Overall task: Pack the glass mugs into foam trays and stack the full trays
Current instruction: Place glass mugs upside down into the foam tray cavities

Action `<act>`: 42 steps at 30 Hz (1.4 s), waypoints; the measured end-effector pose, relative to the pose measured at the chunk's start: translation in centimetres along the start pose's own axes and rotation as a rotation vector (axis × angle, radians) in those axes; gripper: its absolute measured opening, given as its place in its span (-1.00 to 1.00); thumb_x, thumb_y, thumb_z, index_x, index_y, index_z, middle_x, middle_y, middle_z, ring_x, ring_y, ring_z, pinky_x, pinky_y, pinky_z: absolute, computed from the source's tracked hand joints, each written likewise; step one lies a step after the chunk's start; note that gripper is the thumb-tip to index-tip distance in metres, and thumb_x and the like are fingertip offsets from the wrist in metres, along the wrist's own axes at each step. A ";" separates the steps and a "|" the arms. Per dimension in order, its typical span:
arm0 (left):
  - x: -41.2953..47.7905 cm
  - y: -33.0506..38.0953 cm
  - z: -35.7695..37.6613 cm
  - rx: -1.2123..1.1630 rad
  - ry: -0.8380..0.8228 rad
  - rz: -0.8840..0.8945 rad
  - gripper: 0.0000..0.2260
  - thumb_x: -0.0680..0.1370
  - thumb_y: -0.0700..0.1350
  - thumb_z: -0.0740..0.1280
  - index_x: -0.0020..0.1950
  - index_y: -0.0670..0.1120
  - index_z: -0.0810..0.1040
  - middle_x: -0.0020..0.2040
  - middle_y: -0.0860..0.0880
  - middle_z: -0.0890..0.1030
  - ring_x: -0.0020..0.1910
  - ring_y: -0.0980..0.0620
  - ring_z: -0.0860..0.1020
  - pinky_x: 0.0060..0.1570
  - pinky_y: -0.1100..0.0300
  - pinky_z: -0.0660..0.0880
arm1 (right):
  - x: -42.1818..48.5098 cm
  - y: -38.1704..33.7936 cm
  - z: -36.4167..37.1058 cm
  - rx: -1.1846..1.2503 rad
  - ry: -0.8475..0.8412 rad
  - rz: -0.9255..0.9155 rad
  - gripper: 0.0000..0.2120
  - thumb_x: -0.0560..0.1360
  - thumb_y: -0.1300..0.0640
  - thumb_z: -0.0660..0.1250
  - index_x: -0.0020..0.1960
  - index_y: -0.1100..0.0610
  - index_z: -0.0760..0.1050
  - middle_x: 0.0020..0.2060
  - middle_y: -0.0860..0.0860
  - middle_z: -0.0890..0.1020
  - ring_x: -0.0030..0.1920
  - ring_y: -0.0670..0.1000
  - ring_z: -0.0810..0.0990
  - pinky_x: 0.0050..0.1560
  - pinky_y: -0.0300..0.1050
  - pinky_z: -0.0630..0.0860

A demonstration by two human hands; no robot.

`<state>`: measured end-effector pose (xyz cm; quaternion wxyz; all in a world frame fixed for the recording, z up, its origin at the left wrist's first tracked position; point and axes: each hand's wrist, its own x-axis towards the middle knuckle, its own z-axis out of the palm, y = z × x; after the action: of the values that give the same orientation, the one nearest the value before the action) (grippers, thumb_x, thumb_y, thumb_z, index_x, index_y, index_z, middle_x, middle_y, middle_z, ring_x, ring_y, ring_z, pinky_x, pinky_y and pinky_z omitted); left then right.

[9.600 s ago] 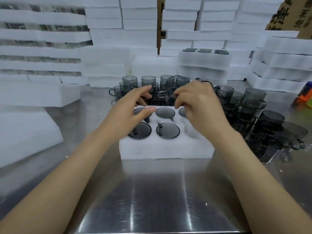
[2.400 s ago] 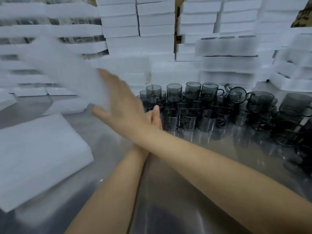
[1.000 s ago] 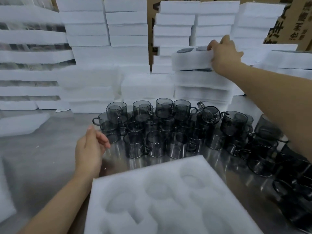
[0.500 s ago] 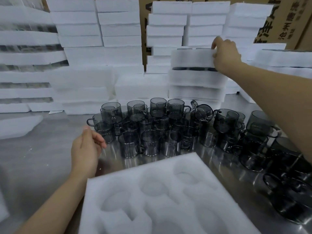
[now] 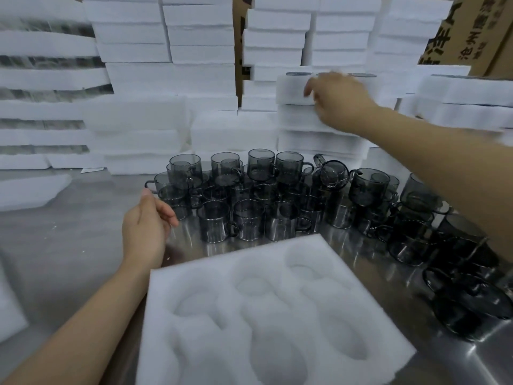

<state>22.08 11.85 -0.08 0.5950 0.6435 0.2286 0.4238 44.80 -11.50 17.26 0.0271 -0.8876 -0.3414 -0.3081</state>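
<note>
Right grip (image 5: pixel 337 100) reaches out to the top full tray (image 5: pixel 290 90) of a short stack at the back. Its fingers lie over the tray's upper edge, but it is smeared by motion and I cannot tell whether it clasps the foam or only touches it. Dark mug rims show along that tray's top.

Left grip (image 5: pixel 147 226) hovers low over the steel tabletop (image 5: pixel 69 234), fingers loosely curled around nothing, just beside the nearest of the glass mugs (image 5: pixel 247 220).

These smoky grey mugs stand crowded in the middle of the tabletop and run off to the right; some are stacked on others, and one lies tipped on its side.

An empty foam tray (image 5: pixel 277 276) lies nearest the camera, slightly askew, with six round hollows in two rows of three.

White foam trays (image 5: pixel 200 31) are piled high along the back.

At the upper right, a brown cardboard box (image 5: pixel 472 29) carries large dark Chinese characters. Two smaller ones read like 沧州; the rest are cut off or too blurred to read.
</note>
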 end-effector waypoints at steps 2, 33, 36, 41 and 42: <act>-0.2 0.1 0.0 -0.014 0.004 0.003 -0.52 0.68 -0.02 0.00 -0.37 -0.15 0.41 -0.58 0.01 0.48 -0.63 0.13 0.29 -0.60 0.33 0.23 | -2.5 -2.3 -0.2 0.018 -0.124 -0.029 -0.74 0.49 0.15 0.17 0.11 -0.01 0.53 0.06 0.13 0.58 0.11 0.19 0.52 -0.01 0.01 0.41; -4.2 7.0 -6.3 0.450 -1.041 -0.271 -0.42 0.10 0.33 0.56 -0.14 -0.09 0.63 -0.21 -0.14 0.46 -0.26 -0.06 0.35 -0.32 0.25 0.29 | -18.4 -11.4 -1.7 1.135 0.096 0.475 -0.90 0.63 0.25 0.09 -0.05 0.15 0.31 -0.08 0.10 0.60 -0.64 -0.06 0.44 -0.66 -0.22 0.34; -4.6 8.3 -6.1 0.754 -1.070 -0.307 -0.31 0.16 0.26 0.55 0.02 -0.26 0.58 -0.21 -0.14 0.33 -0.31 -0.04 0.21 -0.39 0.19 0.11 | -18.7 -10.3 -1.6 1.051 0.153 0.437 -0.95 0.63 0.25 0.10 0.00 0.16 0.31 -0.12 0.09 0.59 -0.62 -0.01 0.49 -0.61 -0.19 0.43; -5.2 9.0 -5.0 0.923 -0.757 -0.079 -0.71 0.40 0.07 0.50 -0.22 -0.14 0.60 -0.47 0.01 0.50 -0.55 0.09 0.44 -0.52 0.32 0.29 | -18.7 -9.9 -2.4 0.966 0.214 0.323 -0.83 0.56 0.33 0.14 0.06 0.09 0.34 -0.05 0.04 0.55 -0.43 0.09 0.61 -0.41 -0.19 0.54; -5.3 8.8 -4.6 0.894 -0.677 -0.021 -0.71 0.41 0.05 0.50 -0.24 -0.16 0.57 -0.50 0.06 0.51 -0.57 0.14 0.47 -0.56 0.35 0.32 | -18.7 -9.8 -2.6 0.978 0.235 0.328 -0.82 0.56 0.33 0.15 0.07 0.09 0.37 -0.03 0.01 0.55 -0.43 0.10 0.61 -0.39 -0.16 0.56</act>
<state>13.64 8.64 6.61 0.3089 0.9309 0.1888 0.0497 26.58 -15.70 7.22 0.5239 -0.7724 -0.2966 -0.2021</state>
